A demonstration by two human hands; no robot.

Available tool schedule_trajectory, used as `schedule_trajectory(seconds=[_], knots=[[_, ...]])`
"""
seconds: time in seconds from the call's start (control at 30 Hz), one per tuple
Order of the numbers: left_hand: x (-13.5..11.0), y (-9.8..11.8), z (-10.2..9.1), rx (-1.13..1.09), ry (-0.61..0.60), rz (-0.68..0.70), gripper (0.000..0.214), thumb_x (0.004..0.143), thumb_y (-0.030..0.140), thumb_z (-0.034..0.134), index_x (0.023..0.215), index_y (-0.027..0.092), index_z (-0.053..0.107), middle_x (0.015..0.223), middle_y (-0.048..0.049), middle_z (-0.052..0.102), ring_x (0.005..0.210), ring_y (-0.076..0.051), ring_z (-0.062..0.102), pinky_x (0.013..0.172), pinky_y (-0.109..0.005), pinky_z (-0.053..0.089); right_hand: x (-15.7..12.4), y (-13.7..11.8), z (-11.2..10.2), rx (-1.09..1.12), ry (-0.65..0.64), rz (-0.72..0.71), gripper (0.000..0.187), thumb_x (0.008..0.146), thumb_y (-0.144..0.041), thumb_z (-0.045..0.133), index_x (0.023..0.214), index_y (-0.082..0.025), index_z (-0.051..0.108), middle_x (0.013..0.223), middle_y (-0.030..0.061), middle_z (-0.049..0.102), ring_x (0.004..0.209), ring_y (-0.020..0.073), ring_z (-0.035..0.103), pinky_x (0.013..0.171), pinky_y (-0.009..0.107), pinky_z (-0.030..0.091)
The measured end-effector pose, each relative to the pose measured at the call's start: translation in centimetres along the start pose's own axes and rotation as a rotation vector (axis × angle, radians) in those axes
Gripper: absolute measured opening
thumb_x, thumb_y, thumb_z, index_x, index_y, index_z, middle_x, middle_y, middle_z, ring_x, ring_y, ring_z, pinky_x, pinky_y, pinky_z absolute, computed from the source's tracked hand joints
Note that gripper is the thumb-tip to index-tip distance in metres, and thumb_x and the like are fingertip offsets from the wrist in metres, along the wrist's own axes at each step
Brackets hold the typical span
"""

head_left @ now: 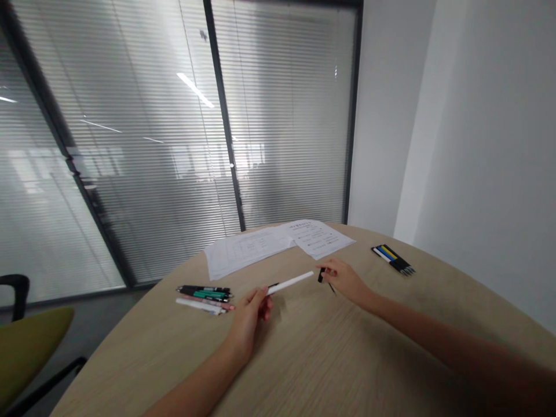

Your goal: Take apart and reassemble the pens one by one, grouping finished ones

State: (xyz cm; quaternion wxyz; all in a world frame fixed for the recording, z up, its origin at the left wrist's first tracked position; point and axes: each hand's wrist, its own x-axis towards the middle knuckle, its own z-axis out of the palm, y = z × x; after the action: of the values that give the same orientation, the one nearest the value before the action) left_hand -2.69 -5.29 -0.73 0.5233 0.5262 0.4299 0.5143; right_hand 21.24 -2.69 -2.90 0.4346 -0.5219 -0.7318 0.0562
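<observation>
My left hand [252, 317] is closed around one end of a slim white pen barrel [291, 282], which points right and slightly up. A short dark tip shows beside that barrel near my thumb; what it belongs to is unclear. My right hand [341, 278] pinches a small black pen part [321, 274] just beyond the barrel's far end, a little apart from it. Below my right fingers a thin dark rod [332, 288] slants down; whether it is joined to the black part I cannot tell.
Several pens [206, 295], black, green, pink and white, lie bunched left of my left hand. A neat row of black-ended pens [393, 259] with white, blue and yellow barrels lies at the right. Printed sheets [252, 249] cover the far side of the round wooden table [321, 359]. A green chair [35, 347] stands left.
</observation>
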Motion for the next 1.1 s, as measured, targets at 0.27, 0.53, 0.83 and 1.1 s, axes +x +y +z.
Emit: schedule_trajectory(seconds=[0.27, 0.53, 0.83, 1.1], knots=[[-0.1, 0.1, 0.1, 0.023, -0.013, 0.004, 0.033, 0.061, 0.046, 0.055, 0.051, 0.015, 0.048, 0.046, 0.0044, 0.046, 0.038, -0.006, 0.038, 0.039, -0.02, 0.027, 1.4, -0.8, 2.0, -0.037, -0.038, 0.015, 0.035, 0.068, -0.009, 0.052, 0.101, -0.019, 0.058, 0.084, 0.0038, 0.062, 0.077, 0.0155, 0.056, 0.073, 0.03, 0.044], [-0.2, 0.2, 0.1, 0.047, -0.007, 0.005, 0.033, 0.061, 0.047, 0.053, 0.05, 0.016, 0.048, 0.047, 0.0045, 0.046, 0.038, -0.007, 0.038, 0.039, -0.02, 0.027, 1.1, -1.1, 2.2, -0.019, -0.092, 0.034, 0.038, 0.065, -0.008, 0.054, 0.102, -0.019, 0.057, 0.084, 0.0042, 0.064, 0.077, 0.0172, 0.058, 0.074, 0.031, 0.044], [0.2, 0.6, -0.4, 0.196, 0.051, 0.096, 0.034, 0.062, 0.048, 0.051, 0.048, 0.017, 0.047, 0.042, 0.0053, 0.042, 0.039, -0.009, 0.038, 0.041, -0.021, 0.029, -0.6, 0.2, 0.7, -0.066, -0.022, -0.042, 0.041, 0.067, -0.01, 0.049, 0.107, -0.021, 0.05, 0.101, 0.0048, 0.052, 0.074, 0.0136, 0.052, 0.073, 0.032, 0.044], [1.5, 0.8, -2.1, 0.468, 0.14, 0.161, 0.035, 0.066, 0.047, 0.046, 0.046, 0.018, 0.048, 0.034, 0.0057, 0.037, 0.036, -0.01, 0.035, 0.04, -0.022, 0.026, -4.4, 0.7, -0.8, -0.048, 0.0, -0.027, 0.042, 0.067, -0.007, 0.046, 0.107, -0.021, 0.048, 0.099, 0.0065, 0.05, 0.072, 0.0144, 0.05, 0.066, 0.031, 0.045]])
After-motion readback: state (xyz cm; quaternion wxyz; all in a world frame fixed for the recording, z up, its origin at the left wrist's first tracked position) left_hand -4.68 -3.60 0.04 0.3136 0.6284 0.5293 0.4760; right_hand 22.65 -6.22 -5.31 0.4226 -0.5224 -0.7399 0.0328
